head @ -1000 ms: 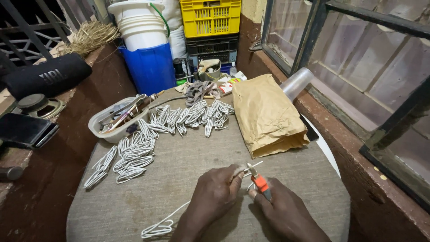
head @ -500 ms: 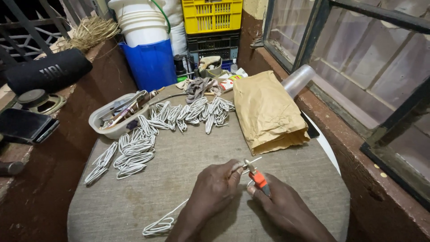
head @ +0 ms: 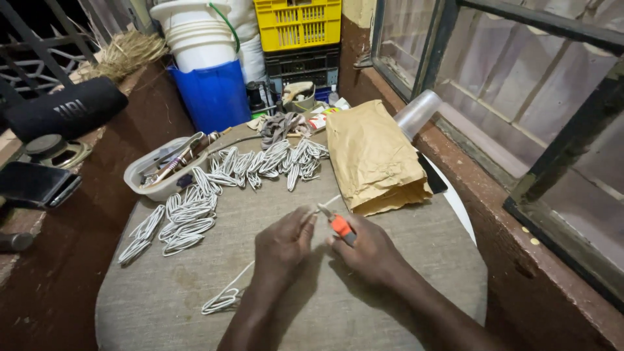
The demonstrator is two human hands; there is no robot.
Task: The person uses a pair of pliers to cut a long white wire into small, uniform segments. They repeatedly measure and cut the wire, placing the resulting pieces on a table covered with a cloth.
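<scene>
My right hand (head: 367, 250) grips small pliers with orange handles (head: 339, 225), jaws pointing up and left. My left hand (head: 283, 244) pinches a thin white wire (head: 305, 214) right at the plier jaws, over the grey cloth-covered table (head: 403, 286). The wire trails down-left from under my left hand to a small looped bundle (head: 221, 301) near the front edge. Many folded white wire loops (head: 188, 218) lie in rows to the left, and more of these loops (head: 273, 159) sit at the back of the table.
A brown paper bag (head: 374, 159) lies at the right. A white tub of tools (head: 162, 169) sits at the left rear. Behind stand a blue bucket (head: 211, 94), stacked white buckets (head: 195, 32), and yellow and black crates (head: 299, 23). A black speaker (head: 62, 114) rests on the left ledge; a window frame lines the right.
The hands stay together at the same spot on the table with the pliers and wire. The view has shifted only slightly.
</scene>
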